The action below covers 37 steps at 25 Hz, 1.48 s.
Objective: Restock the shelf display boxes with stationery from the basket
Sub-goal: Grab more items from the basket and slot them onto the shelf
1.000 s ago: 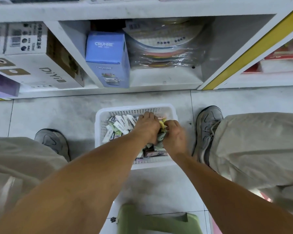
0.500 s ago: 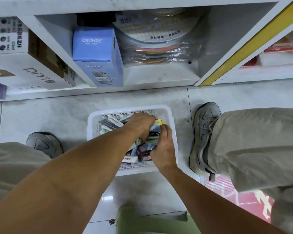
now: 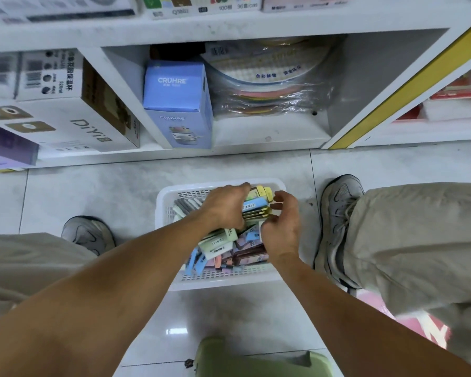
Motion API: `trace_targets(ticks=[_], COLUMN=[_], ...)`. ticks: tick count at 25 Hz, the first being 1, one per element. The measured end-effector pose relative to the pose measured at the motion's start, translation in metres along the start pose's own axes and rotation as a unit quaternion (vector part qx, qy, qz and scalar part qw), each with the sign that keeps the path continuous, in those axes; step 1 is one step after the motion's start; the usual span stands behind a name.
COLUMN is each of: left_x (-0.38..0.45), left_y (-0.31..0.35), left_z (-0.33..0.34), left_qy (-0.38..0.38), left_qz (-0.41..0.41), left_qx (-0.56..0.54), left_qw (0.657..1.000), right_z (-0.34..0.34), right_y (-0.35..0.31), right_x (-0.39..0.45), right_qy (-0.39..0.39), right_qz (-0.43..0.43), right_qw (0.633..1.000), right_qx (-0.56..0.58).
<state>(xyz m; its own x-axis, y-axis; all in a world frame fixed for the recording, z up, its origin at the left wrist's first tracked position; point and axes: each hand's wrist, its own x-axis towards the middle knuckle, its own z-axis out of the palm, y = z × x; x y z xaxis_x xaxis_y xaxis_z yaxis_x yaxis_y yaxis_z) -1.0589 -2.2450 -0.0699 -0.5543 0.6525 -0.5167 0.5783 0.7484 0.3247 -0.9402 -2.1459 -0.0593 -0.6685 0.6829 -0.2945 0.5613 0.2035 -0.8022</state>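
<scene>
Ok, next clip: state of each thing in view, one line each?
Left hand: grips a stack of packs above the basket.
Right hand: fingers curled beside the stack; contact unclear.
Stack: held, lifted above the loose packs.
Basket: on the floor, holding loose packs.
Blue box: upright on the bottom shelf.

White perforated basket — pastel blue, yellow, green packs — on grey marbled floor tiles.

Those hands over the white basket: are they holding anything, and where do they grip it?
The left hand grips a stack of small packets by its left side. The right hand curls around the stack's right edge, apparently steadying it.
</scene>
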Motion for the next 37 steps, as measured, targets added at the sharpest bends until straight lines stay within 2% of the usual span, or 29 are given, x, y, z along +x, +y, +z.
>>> trace_targets(ticks=[3, 5, 7, 10, 14, 16, 18, 20, 22, 24, 25, 29, 32, 35, 37], left_x=[-0.012, -0.021, -0.029, -0.043, -0.061, -0.067, -0.071, -0.073, -0.073, -0.071, -0.071, -0.075, -0.077, -0.074, -0.071], left_y=[-0.006, -0.009, -0.013, -0.023, -0.034, -0.039, -0.045, -0.05, -0.053, -0.055, -0.056, -0.062, -0.061, -0.056, -0.054], left_z=[-0.004, -0.008, -0.014, -0.028, -0.029, -0.023, -0.015, -0.009, -0.005, -0.003, -0.003, 0.001, 0.002, -0.001, -0.003], left_qy=[0.008, 0.028, 0.069, 0.117, 0.046, 0.02, 0.008, 0.003, 0.011, 0.025, 0.025, -0.007, -0.013, 0.006, 0.038], left_qz=[0.001, -0.013, -0.041, -0.088, -0.099, -0.112, -0.125, -0.136, -0.145, -0.154, -0.158, -0.163, -0.17, -0.165, -0.174], left_qx=[-0.047, -0.106, -0.189, -0.32, -0.395, -0.426, -0.468, -0.525, -0.59, -0.637, -0.65, -0.652, -0.661, -0.684, -0.695], left_qw=[0.999, 0.994, 0.979, 0.936, 0.912, 0.898, 0.874, 0.84, 0.794, 0.755, 0.743, 0.741, 0.73, 0.711, 0.697], right_z=[-0.006, -0.009, -0.011, -0.007, 0.002, 0.007, 0.012, 0.016, 0.02, 0.022, 0.023, 0.028, 0.03, 0.036, 0.035], right_y=[-0.009, -0.013, -0.013, -0.013, -0.02, -0.023, -0.026, -0.032, -0.041, -0.047, -0.048, -0.049, -0.052, -0.056, -0.052], right_x=[0.01, 0.014, 0.014, 0.008, 0.0, -0.001, 0.0, 0.001, -0.001, -0.004, -0.006, 0.002, 0.01, 0.014, 0.022], right_qy=[0.02, 0.022, -0.012, -0.113, -0.183, -0.193, -0.185, -0.195, -0.272, -0.356, -0.371, -0.304, -0.307, -0.325, -0.303], right_qz=[0.092, 0.117, 0.137, 0.152, 0.165, 0.151, 0.125, 0.136, 0.193, 0.221, 0.22, 0.189, 0.164, 0.142, 0.1], right_qw=[0.99, 0.985, 0.982, 0.972, 0.949, 0.96, 0.974, 0.971, 0.936, 0.896, 0.889, 0.92, 0.924, 0.921, 0.943], right_qx=[0.102, 0.123, 0.129, 0.138, 0.197, 0.135, 0.035, 0.035, 0.116, 0.146, 0.152, 0.158, 0.158, 0.162, 0.09])
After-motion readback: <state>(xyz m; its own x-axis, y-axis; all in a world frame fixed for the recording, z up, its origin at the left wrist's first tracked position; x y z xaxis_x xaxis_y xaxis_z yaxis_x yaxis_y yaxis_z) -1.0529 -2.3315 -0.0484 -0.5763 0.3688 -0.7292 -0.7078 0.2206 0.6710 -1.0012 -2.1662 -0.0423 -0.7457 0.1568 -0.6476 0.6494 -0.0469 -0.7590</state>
